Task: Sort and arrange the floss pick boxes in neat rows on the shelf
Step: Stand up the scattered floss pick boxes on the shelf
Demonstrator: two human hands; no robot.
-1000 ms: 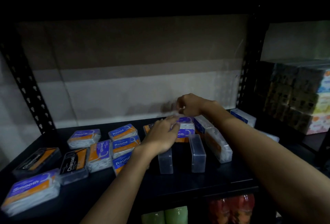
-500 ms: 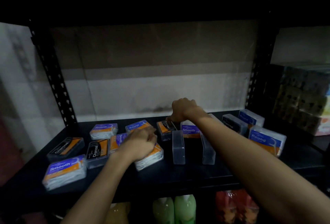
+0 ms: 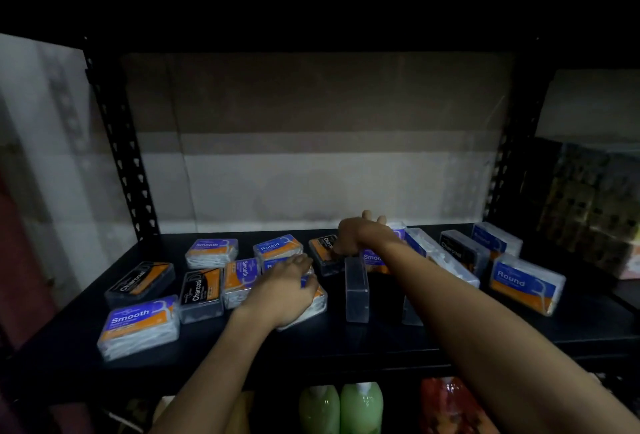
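Sorting has barely started: the floss pick boxes (image 3: 138,326) lie scattered around both hands. The left hand (image 3: 285,290) grips 1 box (image 3: 313,307); the right hand (image 3: 356,236) pinches a Charcoal box (image 3: 323,253).

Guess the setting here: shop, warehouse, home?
Likely a shop or stockroom: a black slotted metal shelf holds many identical retail floss pick boxes, green bottles stand below, and stacked packaged goods fill the neighbouring bay.
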